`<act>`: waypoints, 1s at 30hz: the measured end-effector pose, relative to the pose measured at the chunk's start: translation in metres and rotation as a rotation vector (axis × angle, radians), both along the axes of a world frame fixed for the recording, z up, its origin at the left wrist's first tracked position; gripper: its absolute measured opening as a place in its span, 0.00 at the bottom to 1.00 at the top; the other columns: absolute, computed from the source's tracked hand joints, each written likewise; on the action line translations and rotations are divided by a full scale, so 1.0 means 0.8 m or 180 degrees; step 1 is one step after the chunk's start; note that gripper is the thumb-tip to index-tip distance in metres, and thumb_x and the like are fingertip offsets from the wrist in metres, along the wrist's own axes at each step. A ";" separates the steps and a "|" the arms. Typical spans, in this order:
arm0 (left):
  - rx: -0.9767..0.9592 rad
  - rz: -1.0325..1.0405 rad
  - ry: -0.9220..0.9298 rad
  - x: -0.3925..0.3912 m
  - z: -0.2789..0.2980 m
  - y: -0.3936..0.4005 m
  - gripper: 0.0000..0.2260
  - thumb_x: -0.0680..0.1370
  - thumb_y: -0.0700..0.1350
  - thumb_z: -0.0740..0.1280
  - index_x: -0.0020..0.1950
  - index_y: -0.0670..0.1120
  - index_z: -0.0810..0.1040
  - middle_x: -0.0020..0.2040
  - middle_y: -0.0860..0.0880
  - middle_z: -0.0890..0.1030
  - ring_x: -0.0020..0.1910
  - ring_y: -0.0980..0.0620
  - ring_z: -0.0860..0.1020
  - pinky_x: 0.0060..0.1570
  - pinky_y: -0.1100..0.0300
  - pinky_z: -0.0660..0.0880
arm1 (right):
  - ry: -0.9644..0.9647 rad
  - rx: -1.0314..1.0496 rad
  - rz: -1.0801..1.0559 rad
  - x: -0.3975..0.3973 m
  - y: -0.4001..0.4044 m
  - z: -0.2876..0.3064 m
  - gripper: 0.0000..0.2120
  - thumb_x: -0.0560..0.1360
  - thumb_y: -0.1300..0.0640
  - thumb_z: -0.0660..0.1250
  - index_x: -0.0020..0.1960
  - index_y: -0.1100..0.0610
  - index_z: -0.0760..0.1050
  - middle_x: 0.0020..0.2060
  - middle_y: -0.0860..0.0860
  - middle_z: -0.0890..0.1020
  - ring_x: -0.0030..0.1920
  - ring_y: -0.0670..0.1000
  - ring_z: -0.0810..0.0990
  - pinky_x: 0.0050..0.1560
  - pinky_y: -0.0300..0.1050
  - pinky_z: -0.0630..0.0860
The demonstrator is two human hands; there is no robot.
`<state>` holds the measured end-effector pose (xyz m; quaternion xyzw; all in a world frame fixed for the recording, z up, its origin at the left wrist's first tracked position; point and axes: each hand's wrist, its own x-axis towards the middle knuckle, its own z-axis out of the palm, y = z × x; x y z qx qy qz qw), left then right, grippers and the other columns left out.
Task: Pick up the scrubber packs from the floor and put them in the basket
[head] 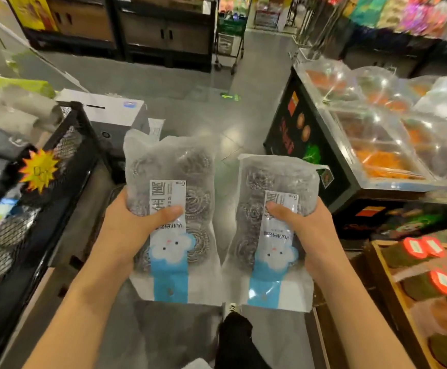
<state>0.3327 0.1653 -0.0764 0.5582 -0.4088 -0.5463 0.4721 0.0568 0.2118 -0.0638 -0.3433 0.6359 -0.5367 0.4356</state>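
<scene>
Left hand: your left hand grasps the left scrubber pack at centre frame, thumb across its label.
Right hand: your right hand grasps the right scrubber pack, just beside the first, both held above the floor.
Basket: a black basket at left frame holds netted scrubbers, with a starburst price tag on its rim.
Surroundings: a food counter with clear covers stands at right; a wooden crate of red-lidded jars lies lower right; a trolley stands upper centre.

Covered food counter right; trolley ahead.
</scene>
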 end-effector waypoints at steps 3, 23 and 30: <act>0.0007 0.0008 -0.0022 -0.038 -0.007 -0.074 0.26 0.66 0.39 0.81 0.62 0.46 0.80 0.52 0.49 0.88 0.50 0.47 0.87 0.50 0.49 0.83 | -0.0022 -0.0002 0.0034 -0.042 -0.081 -0.005 0.21 0.71 0.60 0.79 0.61 0.51 0.80 0.52 0.50 0.88 0.53 0.53 0.88 0.56 0.58 0.84; 0.0565 0.2511 0.0203 0.049 -0.066 -0.310 0.22 0.67 0.37 0.80 0.58 0.49 0.81 0.48 0.52 0.88 0.42 0.54 0.87 0.34 0.63 0.81 | 0.0081 0.0639 0.2605 0.104 -0.588 -0.061 0.20 0.67 0.61 0.80 0.58 0.57 0.82 0.47 0.55 0.89 0.49 0.60 0.88 0.48 0.57 0.85; 0.0845 0.3515 0.0443 0.090 -0.109 -0.306 0.23 0.66 0.38 0.81 0.59 0.48 0.81 0.48 0.51 0.88 0.46 0.49 0.87 0.39 0.57 0.83 | 0.0331 0.0822 0.3709 0.241 -0.661 -0.112 0.22 0.69 0.62 0.81 0.62 0.58 0.81 0.51 0.56 0.88 0.51 0.59 0.88 0.50 0.58 0.85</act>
